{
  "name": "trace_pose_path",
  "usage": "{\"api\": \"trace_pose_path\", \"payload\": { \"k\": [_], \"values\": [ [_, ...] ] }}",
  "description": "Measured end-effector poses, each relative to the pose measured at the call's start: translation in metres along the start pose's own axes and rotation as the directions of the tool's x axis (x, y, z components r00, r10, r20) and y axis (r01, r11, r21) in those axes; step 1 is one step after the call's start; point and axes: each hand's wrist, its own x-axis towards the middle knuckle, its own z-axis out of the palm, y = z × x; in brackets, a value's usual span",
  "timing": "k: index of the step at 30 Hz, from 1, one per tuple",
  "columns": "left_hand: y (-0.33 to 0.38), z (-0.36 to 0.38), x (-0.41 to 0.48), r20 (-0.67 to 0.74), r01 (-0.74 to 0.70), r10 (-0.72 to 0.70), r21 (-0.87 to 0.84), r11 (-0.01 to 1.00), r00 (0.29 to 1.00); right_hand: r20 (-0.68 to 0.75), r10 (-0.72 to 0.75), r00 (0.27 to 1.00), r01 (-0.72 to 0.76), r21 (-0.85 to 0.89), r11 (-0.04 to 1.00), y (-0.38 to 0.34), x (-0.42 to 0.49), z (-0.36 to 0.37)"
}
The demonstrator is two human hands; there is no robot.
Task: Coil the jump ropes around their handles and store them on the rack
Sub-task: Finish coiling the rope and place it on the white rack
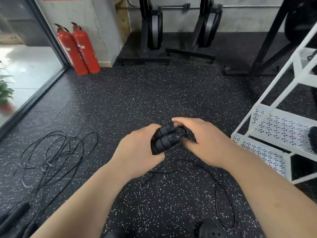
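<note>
My left hand clamps both handles side by side, tips pointing up-right toward my right hand, which pinches the rope just beyond them.

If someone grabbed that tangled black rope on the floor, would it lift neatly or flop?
Probably floppy: the tangled rope lies in loose, thin loops. It would likely snag, since its strands cross many times. Being so thin, it looks light.

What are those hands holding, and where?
The left hand grips two black jump-rope handles around their lower ends; the right hand pinches the thin black rope at their tops.
</note>
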Motion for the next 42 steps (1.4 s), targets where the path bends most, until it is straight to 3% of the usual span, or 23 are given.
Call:
{"api": "trace_pose_path", "payload": {
  "k": [7,10,14,17,19,23,28,32,39,42],
  "values": [
    [-0.007,-0.005,0.008,0.104,0.039,-0.006,-0.314,0.949,0.995,-0.039,0.002,0.999,0.001,0.069,0.998,0.0,0.002,-0.01],
    [-0.013,-0.006,0.012,0.119,0.105,-0.053,-0.482,0.87,0.991,-0.069,-0.003,0.998,0.012,0.122,0.992,0.003,0.002,-0.015],
    [-0.018,-0.001,0.012,0.206,0.262,-0.162,-0.755,0.601,0.965,-0.137,0.04,0.99,-0.012,0.202,0.979,0.008,0.002,-0.016],
    [-0.008,0.005,0.01,0.262,0.326,-0.21,-0.863,0.386,0.942,-0.193,0.066,0.979,-0.028,0.192,0.981,0.0,0.004,-0.007],
    [0.001,0.008,0.011,0.287,0.338,-0.251,-0.921,0.193,0.925,-0.251,0.078,0.965,-0.031,0.188,0.982,-0.008,0.005,0.001],
    [0.006,0.011,0.015,0.367,0.324,-0.324,-0.929,-0.181,0.872,-0.303,0.088,0.949,-0.04,0.162,0.986,-0.023,0.006,0.019],
    [0.006,0.017,0.022,0.432,0.25,-0.368,-0.858,-0.448,0.823,-0.268,0.036,0.963,0.002,0.138,0.99,-0.046,0.001,0.041],
    [0.007,0.019,0.024,0.423,0.23,-0.469,-0.88,-0.415,0.775,-0.278,0.007,0.96,0.029,0.124,0.992,-0.052,0.001,0.051],
    [0.007,0.02,0.023,0.377,0.235,-0.497,-0.916,-0.325,0.781,-0.306,-0.055,0.95,0.067,0.03,0.997,-0.056,0.0,0.055],
    [0.009,0.017,0.022,0.319,0.201,-0.566,-0.944,-0.263,0.76,-0.322,-0.044,0.946,0.071,0.071,0.995,-0.057,-0.002,0.06]
  ]
}}
